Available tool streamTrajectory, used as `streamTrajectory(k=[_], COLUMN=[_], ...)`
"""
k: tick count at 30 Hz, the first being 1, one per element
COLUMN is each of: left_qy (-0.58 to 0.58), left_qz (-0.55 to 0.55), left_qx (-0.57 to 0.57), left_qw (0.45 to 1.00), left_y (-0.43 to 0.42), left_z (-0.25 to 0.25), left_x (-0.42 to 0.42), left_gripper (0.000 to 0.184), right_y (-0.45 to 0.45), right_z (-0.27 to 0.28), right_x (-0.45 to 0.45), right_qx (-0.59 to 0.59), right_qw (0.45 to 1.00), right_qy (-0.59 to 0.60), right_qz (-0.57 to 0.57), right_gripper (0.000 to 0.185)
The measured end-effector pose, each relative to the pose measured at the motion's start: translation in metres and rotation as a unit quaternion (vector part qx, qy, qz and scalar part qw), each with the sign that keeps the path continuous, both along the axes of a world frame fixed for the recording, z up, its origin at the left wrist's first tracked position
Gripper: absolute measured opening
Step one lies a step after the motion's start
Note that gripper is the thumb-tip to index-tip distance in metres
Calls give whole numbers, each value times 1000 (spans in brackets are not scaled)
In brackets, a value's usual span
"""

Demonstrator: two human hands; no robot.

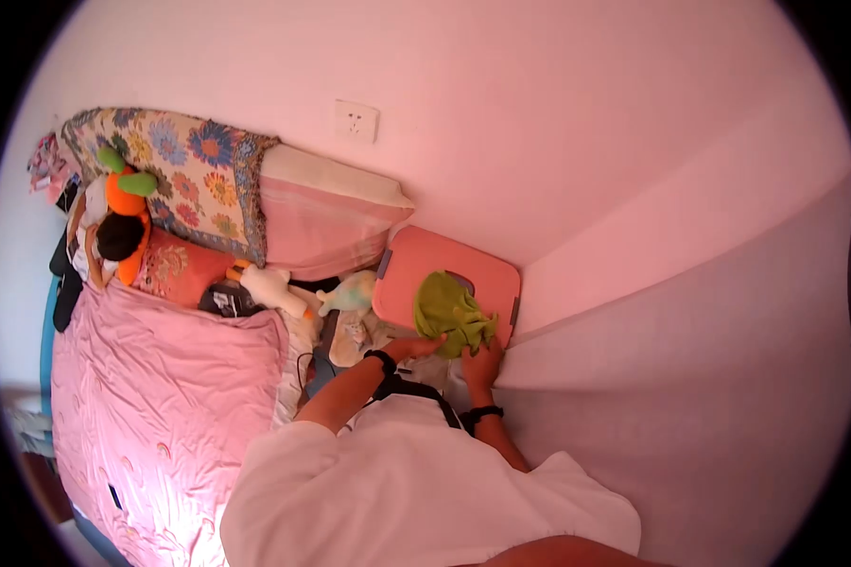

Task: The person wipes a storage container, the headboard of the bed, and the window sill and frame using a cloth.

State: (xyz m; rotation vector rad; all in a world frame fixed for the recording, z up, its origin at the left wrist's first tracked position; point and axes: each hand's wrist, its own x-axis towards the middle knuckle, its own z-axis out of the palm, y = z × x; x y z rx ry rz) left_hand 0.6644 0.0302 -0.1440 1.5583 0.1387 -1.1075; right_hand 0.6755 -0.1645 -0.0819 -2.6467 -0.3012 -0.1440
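Observation:
A green cloth item (449,307), rounded at the far end and gathered into folds at the near end, is held over a pink storage box lid (402,269). My left hand (414,348) reaches in from the left, fingers closed on the cloth's near left edge. On the other side, my right hand (483,367) grips the folded near right edge, its fingers partly hidden by the cloth. Both wrists wear dark bands. Part of the lid is covered by the cloth.
Left of the box lie a pale plush toy (350,293) and a white plush toy (272,288). A bed with a pink sheet (170,378) fills the left, with another person (95,227) at its far end. A wall (652,397) closes the right side.

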Motion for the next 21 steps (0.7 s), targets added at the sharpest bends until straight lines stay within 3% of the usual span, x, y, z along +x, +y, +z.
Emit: streamTrajectory(k=[2,4,6,9,10,12,14,15,19,21], left_qy=[18,31,25,13,5,-37,-53,-108,-134,-196], left_qz=[-12,41,111,224,341,452,647,687,678,569], left_qx=[16,6,0,7,-21,122,78,117,96,200], left_qw=[1000,999,994,974,940,883,757,709,716,773], left_y=[-3,19,58,106,123,151,166,157,133,117], left_z=[-33,-35,-18,46,16,15,16,29,37,15], left_x=[3,-21,-49,-66,-77,-82,-88,-86,-59,-41], left_gripper=[91,88,83,75,73,66,57,53,54,53], right_y=[3,23,56,117,137,163,169,166,138,127], right_z=[-11,-16,-12,-13,-19,-26,-27,-20,-18,-28], right_x=[15,36,49,58,53,37,24,24,34,46], right_qx=[-20,-47,-53,-46,-22,13,-49,-45,26,22], right_qw=[999,990,979,956,941,922,911,911,899,885], right_qy=[18,46,71,94,111,136,65,73,76,52], right_qz=[45,127,181,273,317,362,405,404,430,461], right_gripper=[55,64,68,70,71,72,73,73,64,59])
